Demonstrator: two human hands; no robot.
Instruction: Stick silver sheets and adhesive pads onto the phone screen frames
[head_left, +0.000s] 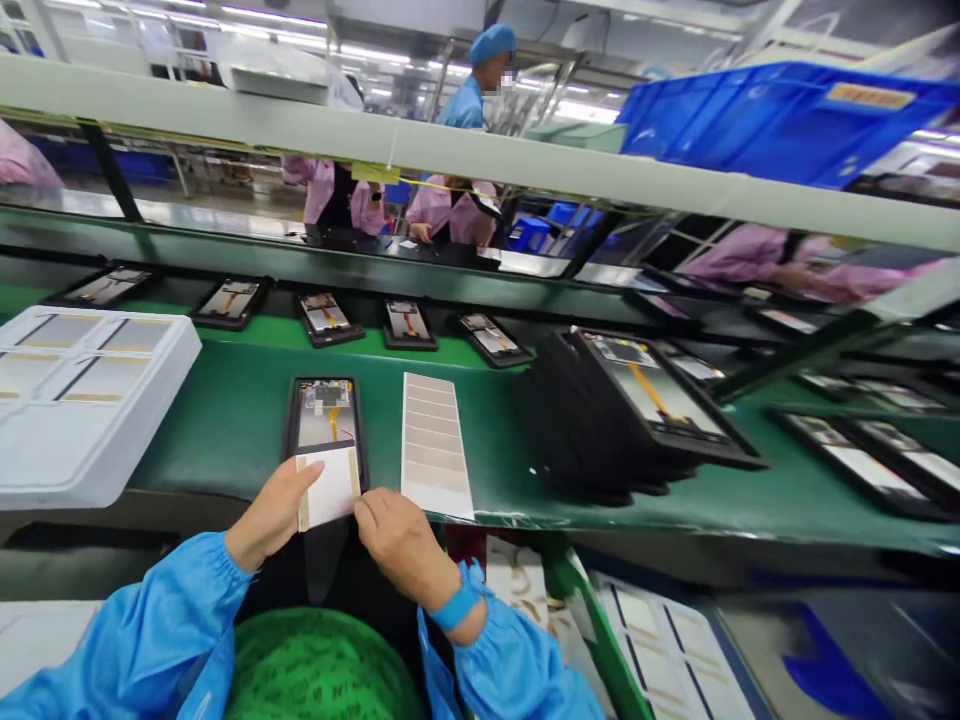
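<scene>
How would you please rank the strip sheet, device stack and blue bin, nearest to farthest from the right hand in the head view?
1. Strip sheet: just beyond the right hand, slightly right.
2. Device stack: farther right.
3. Blue bin: upper right, farthest away.

A blue bin [780,125] sits above a white beam [525,158]; a blue-capped person [461,106] stands beyond.

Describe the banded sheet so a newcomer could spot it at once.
On the green workbench, look just beyond the right hand. Between the opened electronic device and the black tray stack lies the banded sheet: unlike those dark-framed neighbours, it is flat, pale and crossed by beige bands.
</scene>
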